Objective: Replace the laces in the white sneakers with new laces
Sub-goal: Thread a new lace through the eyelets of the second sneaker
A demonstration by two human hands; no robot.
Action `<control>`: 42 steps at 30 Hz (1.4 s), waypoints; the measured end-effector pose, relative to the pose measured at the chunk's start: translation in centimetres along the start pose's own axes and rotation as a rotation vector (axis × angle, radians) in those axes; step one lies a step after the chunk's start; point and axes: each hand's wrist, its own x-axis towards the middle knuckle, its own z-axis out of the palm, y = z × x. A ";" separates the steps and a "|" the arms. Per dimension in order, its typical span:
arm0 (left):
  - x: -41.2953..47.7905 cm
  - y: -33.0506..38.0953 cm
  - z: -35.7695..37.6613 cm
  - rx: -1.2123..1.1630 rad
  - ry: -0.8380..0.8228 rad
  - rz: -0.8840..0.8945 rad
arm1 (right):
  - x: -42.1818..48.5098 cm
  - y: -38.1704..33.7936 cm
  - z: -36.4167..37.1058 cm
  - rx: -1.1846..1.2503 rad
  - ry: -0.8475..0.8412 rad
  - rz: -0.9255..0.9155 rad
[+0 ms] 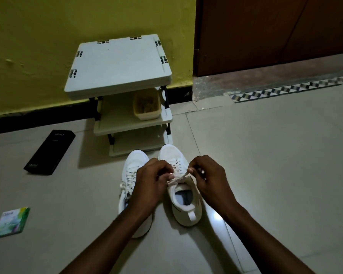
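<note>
Sneakers stand side by side on the floor (265,155), the left sneaker (131,165) laced. On the right sneaker (186,211), left hand (150,181) and right hand (209,179) each pinch the lace (178,179) in a closed grip at the top eyelets. It looks soft, limp and light - likely slippery - so take hold near its tip.

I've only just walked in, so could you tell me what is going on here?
A person is working on the tiled floor. The left hand and right hand both pinch the lace at the top of one white sneaker. The other sneaker stands beside it, laced. A black box and a small packet lie off to the side.
</note>
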 end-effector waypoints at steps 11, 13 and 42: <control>1.1 0.4 -0.2 -0.390 0.021 -0.509 | -0.3 1.9 -1.4 0.261 -0.109 0.140; 1.7 1.2 0.0 -0.600 0.040 -0.624 | -0.4 1.2 -1.4 0.237 -0.169 0.043; 1.1 0.6 1.5 -0.437 -0.252 -0.190 | 1.4 1.8 -0.5 0.320 -0.152 0.153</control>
